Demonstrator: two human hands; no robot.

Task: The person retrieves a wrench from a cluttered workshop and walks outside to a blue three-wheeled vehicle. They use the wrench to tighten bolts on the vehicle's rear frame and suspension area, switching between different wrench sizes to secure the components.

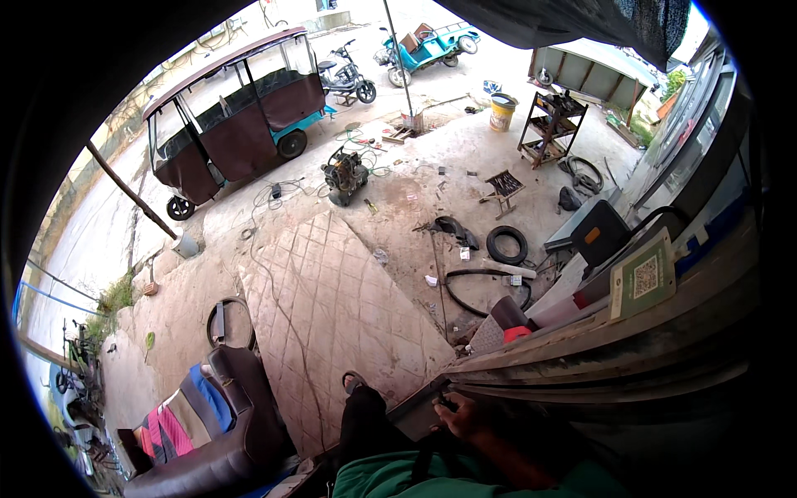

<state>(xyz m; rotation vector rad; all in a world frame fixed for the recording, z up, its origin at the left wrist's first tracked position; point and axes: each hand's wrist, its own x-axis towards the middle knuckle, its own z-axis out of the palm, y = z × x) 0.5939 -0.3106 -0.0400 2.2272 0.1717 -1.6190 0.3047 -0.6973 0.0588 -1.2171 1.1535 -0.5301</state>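
My right hand [462, 417] is low in the view, right of centre, in the shade beside the door sill. Its fingers are curled closed round a small dark thing that I cannot make out. The wooden ledge [531, 353] of a window or doorway runs just beyond it. A green card with a square code [646, 280] stands on that ledge. My left hand is out of the picture. My sandalled foot [354, 380] is on the tiled slab [332, 307].
A brown sofa [249, 423] stands at left. Tyres [506, 245], an air compressor [344, 176], a folding stool [503, 189], a tool rack [551, 126] and a yellow bucket [501, 116] stand or lie outside. Cables cross the ground. A covered three-wheeler [237, 116] is parked farther off.
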